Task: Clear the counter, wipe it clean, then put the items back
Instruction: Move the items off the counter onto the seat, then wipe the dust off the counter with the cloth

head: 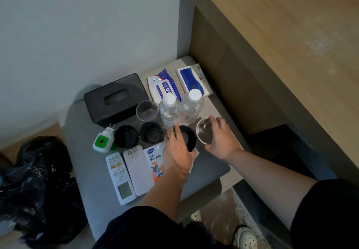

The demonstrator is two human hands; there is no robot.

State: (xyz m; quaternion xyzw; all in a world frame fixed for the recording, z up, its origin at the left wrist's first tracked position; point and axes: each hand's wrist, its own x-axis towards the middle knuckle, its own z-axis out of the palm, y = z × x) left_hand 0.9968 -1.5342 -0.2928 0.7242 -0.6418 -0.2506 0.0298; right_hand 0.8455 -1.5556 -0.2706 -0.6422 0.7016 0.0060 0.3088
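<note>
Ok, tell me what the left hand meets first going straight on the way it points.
Probably the left water bottle, just beyond the black cup that the left hand grips; depth is uncertain from above.

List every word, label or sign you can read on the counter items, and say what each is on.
"医用" above what looks like "碘伏棉签": on the orange and white packet, beside the left hand.
Small blue logo on that packet: too blurred to read.
Wipes pack: print too blurred to read.
Blue and white pack: nothing readable.
Remote control: button labels too small to read.
</note>
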